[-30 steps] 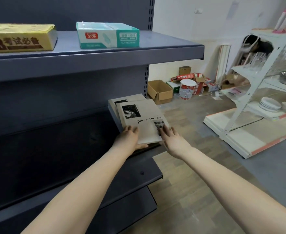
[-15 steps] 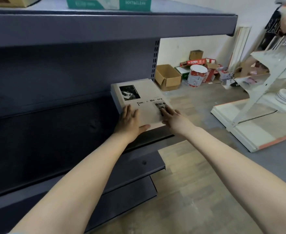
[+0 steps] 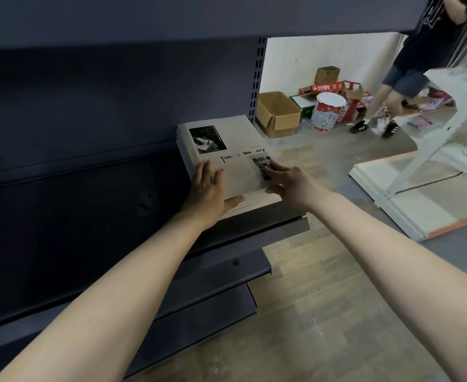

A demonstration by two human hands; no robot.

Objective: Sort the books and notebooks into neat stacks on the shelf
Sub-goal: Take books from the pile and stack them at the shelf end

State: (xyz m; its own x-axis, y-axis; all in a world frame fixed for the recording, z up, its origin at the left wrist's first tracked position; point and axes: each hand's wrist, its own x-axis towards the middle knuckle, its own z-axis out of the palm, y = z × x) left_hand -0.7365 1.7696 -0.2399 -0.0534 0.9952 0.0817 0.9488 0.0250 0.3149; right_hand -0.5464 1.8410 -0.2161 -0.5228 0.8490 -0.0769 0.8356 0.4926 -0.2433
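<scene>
Head view showed a stack of beige notebooks (image 3: 228, 139) lying flat at the right end of the dark shelf (image 3: 257, 224), near its front right corner. The left hand (image 3: 208, 193) rested flat on the top cover's near left part, fingers straight and together, thumb spread along the near edge. The right hand (image 3: 290, 181) pressed straight, slightly parted fingers on the cover's right side, thumb against the stack's edge. Beyond, an open cardboard box (image 3: 277, 114) stood on the floor.
</scene>
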